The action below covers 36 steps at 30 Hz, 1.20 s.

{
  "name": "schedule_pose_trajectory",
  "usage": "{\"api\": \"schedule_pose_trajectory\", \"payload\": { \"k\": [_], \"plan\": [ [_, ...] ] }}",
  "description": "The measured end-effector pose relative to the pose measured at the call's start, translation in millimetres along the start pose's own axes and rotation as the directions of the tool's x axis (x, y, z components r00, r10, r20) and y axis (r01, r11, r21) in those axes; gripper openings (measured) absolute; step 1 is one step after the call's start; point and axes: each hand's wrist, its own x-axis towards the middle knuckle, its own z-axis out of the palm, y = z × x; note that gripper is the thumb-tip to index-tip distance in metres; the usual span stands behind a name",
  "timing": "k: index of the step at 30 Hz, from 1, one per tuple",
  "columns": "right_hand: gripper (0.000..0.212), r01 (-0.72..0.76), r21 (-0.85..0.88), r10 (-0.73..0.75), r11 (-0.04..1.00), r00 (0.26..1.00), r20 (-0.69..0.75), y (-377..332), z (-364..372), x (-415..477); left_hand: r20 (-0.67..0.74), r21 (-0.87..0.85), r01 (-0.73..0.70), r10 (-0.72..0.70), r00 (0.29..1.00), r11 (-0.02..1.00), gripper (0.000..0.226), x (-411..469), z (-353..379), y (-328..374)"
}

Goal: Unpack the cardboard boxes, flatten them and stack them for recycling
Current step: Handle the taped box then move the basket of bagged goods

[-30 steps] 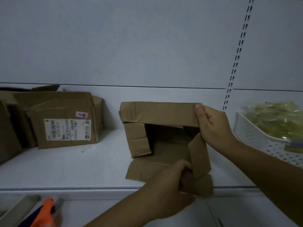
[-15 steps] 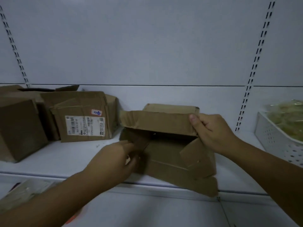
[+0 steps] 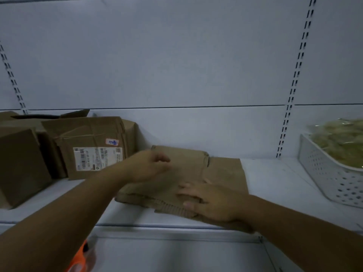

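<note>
While pressing the flattened box [image 3: 222, 169] down on the shelf [image 3: 275, 179] with the right hand [image 3: 214, 205], fingers straight, holds the left hand [image 3: 149, 165] loosely curled and empty over its left part. Has other boxes [image 3: 94, 146] at left, a basket [image 3: 330, 179] at right.

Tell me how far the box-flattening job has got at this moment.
Done: one flattened box lies on the shelf. In hand: the right hand presses it flat near the front edge; the left hand hovers over it, blurred. Left: the labelled box and the plain box beside it stand unflattened, and stacking is not yet done.
</note>
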Motion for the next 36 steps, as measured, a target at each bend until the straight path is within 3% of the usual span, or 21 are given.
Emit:
{"api": "schedule_pose_trajectory", "payload": {
  "k": [2, 4, 5, 7, 8, 9, 13, 15, 17, 19, 20, 21, 23, 26, 28, 33, 36],
  "plan": [
    [0.042, -0.078, 0.231, 0.130, 0.970, 0.968, -0.215, 4.5, 1.7, -7.6, 0.085, 0.239, 0.073, -0.096, 0.992, 0.968, 0.055, 14.9, 26.4, -21.3],
    [0.045, -0.219, 0.177, 0.272, 0.960, 0.882, -0.384, 26.5, -2.7, -18.4, 0.114, 0.347, 0.137, -0.187, 0.976, 0.928, 0.063, 24.3, 51.3, -38.0],
    [0.057, -0.380, 0.110, 0.391, 0.919, 0.835, -0.388, 40.8, -5.6, -24.6, 0.097, 0.334, 0.169, -0.212, 0.972, 0.928, 0.065, 28.0, 60.9, -43.3],
    [0.093, -0.735, 0.039, 0.718, 0.677, 0.649, -0.251, 60.7, -10.6, -35.7, 0.045, 0.259, 0.184, -0.202, 0.978, 0.948, 0.067, 34.2, 74.1, -46.6],
    [0.105, -0.806, 0.055, 0.798, 0.589, 0.570, -0.195, 66.9, -11.0, -38.2, 0.022, 0.237, 0.179, -0.190, 0.982, 0.955, 0.068, 36.1, 78.1, -45.0],
    [0.111, -0.826, 0.085, 0.826, 0.557, 0.539, -0.168, 69.3, -10.5, -38.5, -0.004, 0.219, 0.179, -0.182, 0.983, 0.959, 0.068, 37.2, 80.7, -43.3],
    [0.089, -0.645, 0.348, 0.733, 0.680, 0.585, -0.347, 65.7, -8.5, -39.6, -0.187, 0.061, 0.182, -0.168, 0.968, 0.981, 0.063, 36.6, 80.6, -39.4],
    [0.083, -0.560, 0.473, 0.732, 0.680, 0.543, -0.411, 58.2, -11.9, -42.7, -0.230, -0.206, 0.168, -0.215, 0.949, 0.964, 0.059, 33.1, 74.7, -39.9],
    [0.079, -0.459, 0.576, 0.732, 0.676, 0.505, -0.456, 51.4, -20.8, -44.5, -0.223, -0.496, 0.169, -0.313, 0.923, 0.852, 0.061, 27.9, 62.4, -40.2],
    [0.075, -0.370, 0.678, 0.756, 0.635, 0.475, -0.450, 43.4, -34.1, -48.1, -0.089, -0.717, 0.246, -0.435, 0.896, 0.653, 0.064, 24.1, 43.1, -41.6],
    [0.062, -0.323, 0.733, 0.772, 0.599, 0.478, -0.420, 40.1, -43.6, -51.0, 0.036, -0.791, 0.304, -0.454, 0.890, 0.532, 0.068, 22.5, 32.0, -41.6],
    [0.042, -0.267, 0.787, 0.778, 0.556, 0.500, -0.380, 36.2, -55.1, -56.0, 0.171, -0.830, 0.367, -0.434, 0.884, 0.420, 0.070, 19.1, 21.5, -41.2],
    [0.024, -0.205, 0.853, 0.760, 0.480, 0.584, -0.287, 25.8, -81.0, -71.4, 0.317, -0.836, 0.437, -0.357, 0.879, 0.333, 0.065, 7.8, 3.6, -28.4],
    [0.025, -0.176, 0.856, 0.696, 0.486, 0.670, -0.257, 17.0, -120.1, -108.9, 0.300, -0.878, 0.364, -0.235, 0.925, 0.312, 0.052, 0.7, -14.4, 6.8],
    [0.017, -0.128, 0.845, 0.678, 0.519, 0.663, -0.316, 17.1, -142.0, -145.5, 0.237, -0.888, 0.287, -0.178, 0.955, 0.359, 0.051, 0.2, -19.2, 46.1],
    [0.016, -0.100, 0.831, 0.737, 0.547, 0.529, -0.421, 41.6, -176.7, -285.9, 0.143, -0.888, 0.154, -0.057, 0.988, 0.434, 0.039, 10.3, 19.8, 184.3],
    [0.024, -0.112, 0.847, 0.808, 0.519, 0.388, -0.444, 65.9, -180.4, -387.7, 0.180, -0.893, 0.142, 0.052, 0.982, 0.427, 0.034, 16.7, 62.9, 278.5]
  ]
}}
